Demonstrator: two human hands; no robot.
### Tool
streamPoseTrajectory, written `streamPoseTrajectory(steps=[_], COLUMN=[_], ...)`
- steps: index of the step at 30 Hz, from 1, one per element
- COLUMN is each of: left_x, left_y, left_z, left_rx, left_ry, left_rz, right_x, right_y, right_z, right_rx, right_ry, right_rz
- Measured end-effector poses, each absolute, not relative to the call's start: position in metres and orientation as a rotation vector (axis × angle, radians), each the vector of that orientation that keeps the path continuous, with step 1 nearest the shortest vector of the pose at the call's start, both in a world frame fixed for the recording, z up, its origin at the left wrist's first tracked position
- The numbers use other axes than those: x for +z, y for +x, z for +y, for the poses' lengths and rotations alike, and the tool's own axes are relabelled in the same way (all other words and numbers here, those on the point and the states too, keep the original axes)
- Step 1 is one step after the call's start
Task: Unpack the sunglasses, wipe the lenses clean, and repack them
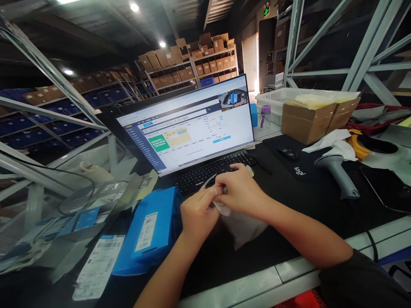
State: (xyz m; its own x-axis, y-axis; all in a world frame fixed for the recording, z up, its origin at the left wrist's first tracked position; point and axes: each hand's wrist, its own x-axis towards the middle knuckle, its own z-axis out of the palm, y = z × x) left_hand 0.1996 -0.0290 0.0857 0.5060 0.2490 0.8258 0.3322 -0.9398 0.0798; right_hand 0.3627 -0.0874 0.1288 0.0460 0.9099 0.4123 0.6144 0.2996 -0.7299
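Both my hands meet in front of the keyboard (195, 179), pinching the top edge of a translucent plastic bag (245, 229). My left hand (199, 211) is closed on the bag's edge from the left. My right hand (239, 188) grips it from the other side, fingers curled. The bag's lower part hangs under my right wrist, over the black mat. What it contains I cannot make out. Just left of my left hand lies a blue package (150, 231) bearing a white label. A printed label sheet (98, 265) lies beside that package.
A monitor (192, 128) stands behind the keyboard. Rightward are a mouse (287, 153), a grey barcode scanner (338, 173), a dark tablet-like device (387, 186) and cardboard boxes (303, 119). An open carton (80, 233) with packets stands at the left. A metal edge (257, 282) borders the desk's front.
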Motion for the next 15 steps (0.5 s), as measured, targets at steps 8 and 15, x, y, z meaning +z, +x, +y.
streamPoseTrajectory(steps=[8,15], left_x=[0.100,0.105], left_y=[0.190,0.187], left_z=[-0.029,-0.034], left_rx=[-1.604,-1.806], left_ry=[-2.735,-2.621], left_rz=[-0.800,-0.873], right_x=[0.141,0.141], right_y=[0.417,0.430], right_z=[-0.074,-0.077], right_rx=[1.198,0.736], right_ry=[-1.005,-0.895], right_rz=[-1.345,-1.016])
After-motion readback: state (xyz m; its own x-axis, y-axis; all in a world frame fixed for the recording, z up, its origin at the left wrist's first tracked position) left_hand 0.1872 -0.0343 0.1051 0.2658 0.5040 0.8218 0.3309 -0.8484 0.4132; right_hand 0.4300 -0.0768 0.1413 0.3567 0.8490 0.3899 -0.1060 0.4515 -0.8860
